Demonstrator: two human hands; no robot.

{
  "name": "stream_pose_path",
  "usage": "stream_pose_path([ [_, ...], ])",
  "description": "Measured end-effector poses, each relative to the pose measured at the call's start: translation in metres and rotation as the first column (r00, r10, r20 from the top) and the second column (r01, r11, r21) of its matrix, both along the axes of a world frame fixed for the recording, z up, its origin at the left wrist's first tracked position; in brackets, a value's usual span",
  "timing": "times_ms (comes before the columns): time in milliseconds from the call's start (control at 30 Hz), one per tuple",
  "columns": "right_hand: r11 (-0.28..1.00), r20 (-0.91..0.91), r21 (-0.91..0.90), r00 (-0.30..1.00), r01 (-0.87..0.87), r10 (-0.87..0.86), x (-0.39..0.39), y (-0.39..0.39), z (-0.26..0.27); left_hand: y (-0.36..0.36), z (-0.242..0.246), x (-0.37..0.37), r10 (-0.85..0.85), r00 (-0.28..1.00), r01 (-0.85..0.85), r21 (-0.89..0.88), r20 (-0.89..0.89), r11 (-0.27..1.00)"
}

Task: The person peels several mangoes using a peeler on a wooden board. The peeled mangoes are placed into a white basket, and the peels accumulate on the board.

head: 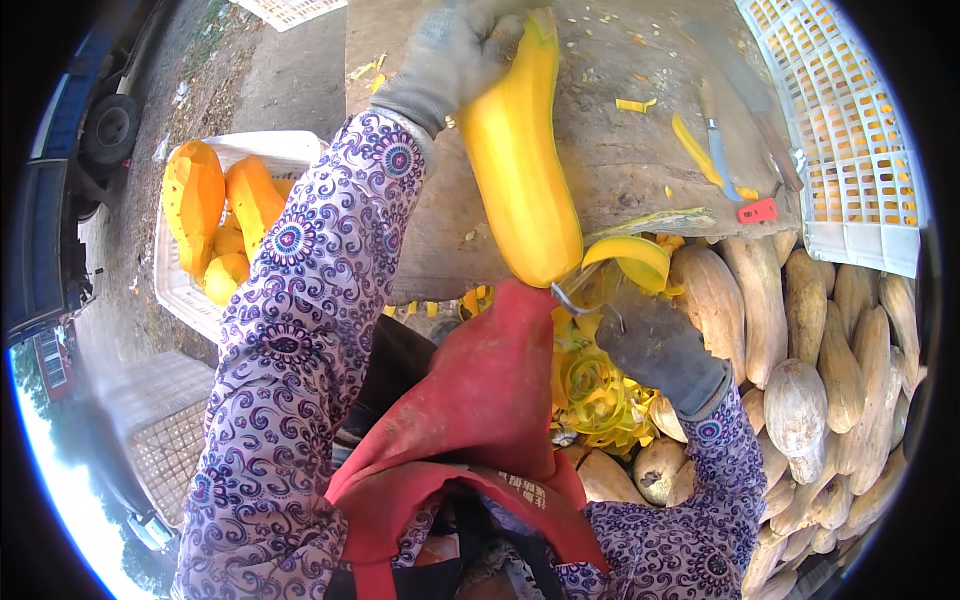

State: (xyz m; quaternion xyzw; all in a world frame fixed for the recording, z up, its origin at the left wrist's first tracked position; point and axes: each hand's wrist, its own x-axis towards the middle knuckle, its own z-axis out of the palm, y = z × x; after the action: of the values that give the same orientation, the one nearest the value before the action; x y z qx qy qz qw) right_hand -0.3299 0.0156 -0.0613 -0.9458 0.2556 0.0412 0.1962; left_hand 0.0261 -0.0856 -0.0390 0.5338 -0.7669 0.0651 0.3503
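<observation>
My left hand, in a grey work glove, grips the upper end of a long, mostly peeled yellow squash, whose lower end rests against my red apron. My right hand, in a dark grey glove, is closed round a peeler with a curved metal part, close to the squash's lower end. A broad curl of yellow peel hangs above that hand. Below lies a heap of peel strips. The peeler's handle is hidden in my fingers.
A wooden board holds peel scraps, a knife, a blurred larger blade and a red piece. Unpeeled squashes are piled right, beside a white plastic crate. Another crate at left holds peeled orange squashes.
</observation>
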Motion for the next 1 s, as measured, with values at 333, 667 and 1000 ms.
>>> stream_pose_path([
  [333,0.952,0.13,-0.302,0.987,-0.052,0.095,0.034,-0.053,-0.004,-0.002,-0.003,0.002,-0.017,1.0,0.018,-0.022,0.015,1.0],
  [667,0.755,0.008,0.591,0.933,0.285,-0.359,0.106,-0.094,-0.002,0.031,-0.034,0.025,-0.11,0.886,0.016,-0.206,-0.451,0.978],
  [1000,0.78,0.072,0.534,0.902,0.325,-0.425,0.101,-0.091,-0.008,0.024,0.032,0.03,0.073,0.989,-0.07,-0.028,0.128,0.997],
])
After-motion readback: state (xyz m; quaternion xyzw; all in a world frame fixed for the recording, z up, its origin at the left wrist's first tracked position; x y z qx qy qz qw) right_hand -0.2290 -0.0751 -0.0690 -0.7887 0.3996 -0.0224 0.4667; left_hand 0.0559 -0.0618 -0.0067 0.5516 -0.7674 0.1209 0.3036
